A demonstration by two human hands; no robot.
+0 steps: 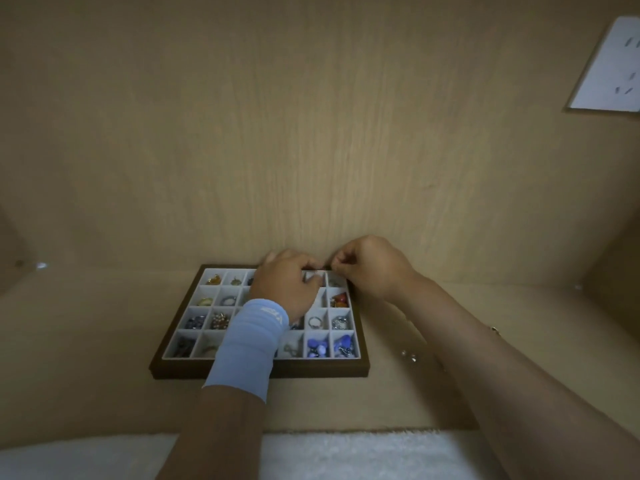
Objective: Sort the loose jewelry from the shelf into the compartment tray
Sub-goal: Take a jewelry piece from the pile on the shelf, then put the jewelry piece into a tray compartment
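Observation:
A brown compartment tray (360, 351) with white cells sits on the wooden shelf against the back wall. Several cells hold rings, beads and stones; blue beads (317, 348) fill the front right cells. My left hand (287, 289), with a light blue wristband, hovers over the tray's far middle cells with its fingers curled. My right hand (367, 268) is over the far right corner, fingertips pinched together beside the left fingertips. Both hands meet over a small pale item (317, 274) at a far cell; what they pinch is too small to tell.
Small loose pieces (408, 355) lie on the shelf right of the tray. A white towel (346, 455) spreads below the shelf's front edge. A white socket plate (609, 67) is on the wall at upper right. Shelf pins (41, 265) show at the left.

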